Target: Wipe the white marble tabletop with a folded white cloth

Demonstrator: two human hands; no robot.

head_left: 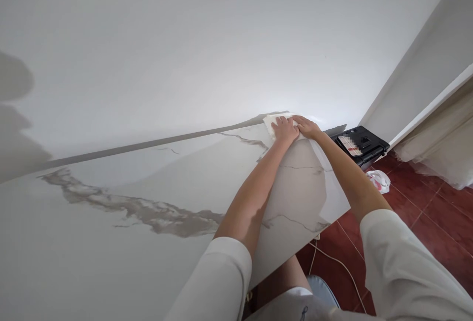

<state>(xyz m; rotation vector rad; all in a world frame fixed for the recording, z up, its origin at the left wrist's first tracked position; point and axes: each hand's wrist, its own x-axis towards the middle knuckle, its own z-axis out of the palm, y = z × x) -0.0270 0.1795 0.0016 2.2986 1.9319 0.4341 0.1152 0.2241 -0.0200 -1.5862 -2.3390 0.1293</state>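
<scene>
A white wipe with a zigzag edge point(271, 123) lies bunched at the back right of the marble-patterned tabletop point(207, 173), close to the wall. My left hand point(285, 129) presses down on it, fingers bent over its surface. Right beside it, my right hand point(307, 126) grips the wipe's right side, its fingertips close to the left hand. The palms and the wipe's underside are hidden. Both arms reach forward across the tabletop, which has grey-brown veins.
A white wall point(207, 54) rises behind the tabletop. Beyond its right end sit a black case point(369, 141) with a label and a white plastic bag point(379, 181) on the red tiled floor point(436, 212). A pale cable point(342, 263) runs below; a curtain point(439, 148) hangs at the right.
</scene>
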